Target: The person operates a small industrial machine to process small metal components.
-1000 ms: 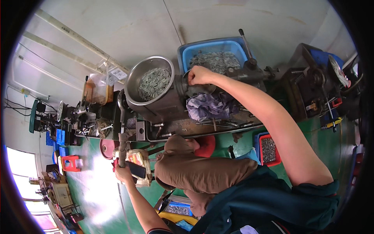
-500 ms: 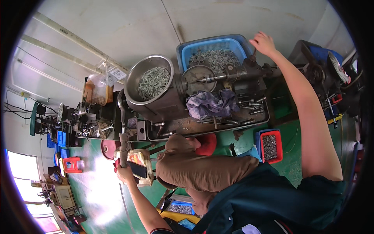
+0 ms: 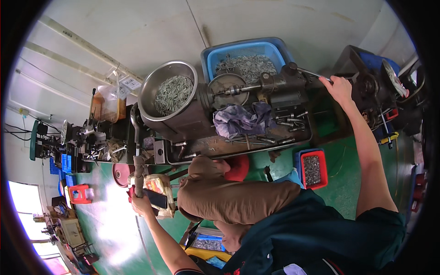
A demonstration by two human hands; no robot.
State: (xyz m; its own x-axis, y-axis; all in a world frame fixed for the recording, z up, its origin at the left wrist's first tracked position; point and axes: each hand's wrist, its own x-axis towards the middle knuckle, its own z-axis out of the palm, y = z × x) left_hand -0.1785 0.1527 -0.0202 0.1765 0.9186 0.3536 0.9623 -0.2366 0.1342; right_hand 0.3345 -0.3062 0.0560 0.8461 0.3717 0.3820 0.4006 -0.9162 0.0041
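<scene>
At the upper right of the head view, the right hand (image 3: pixel 338 86) is closed around the thin metal lever (image 3: pixel 313 74) that projects from the small bench lathe (image 3: pixel 270 87); the fingers wrap the rod's outer end, with the machine's dark body just beyond the fingertips. At lower left, the left hand (image 3: pixel 140 201) is clamped on the lower end of a long upright handle (image 3: pixel 138 169), whose shaft rises from the fist toward the machine bed. Both levers appear to be stiff metal, probably smooth and possibly oily, so the far end seems the best place to hold for leverage. Between the hands, a crumpled purple rag (image 3: pixel 242 118) lies on the metal tray (image 3: pixel 302 137), just below the spindle. Beyond the tray stand a steel bowl (image 3: pixel 151 91) of small metal parts and a blue crate (image 3: pixel 275 48) of similar pieces. Beneath the right forearm, a red bin (image 3: pixel 323 168) rests on the green floor (image 3: pixel 348 183). Further cluttered benches recede to the left of the left hand, under a pale wall.
</scene>
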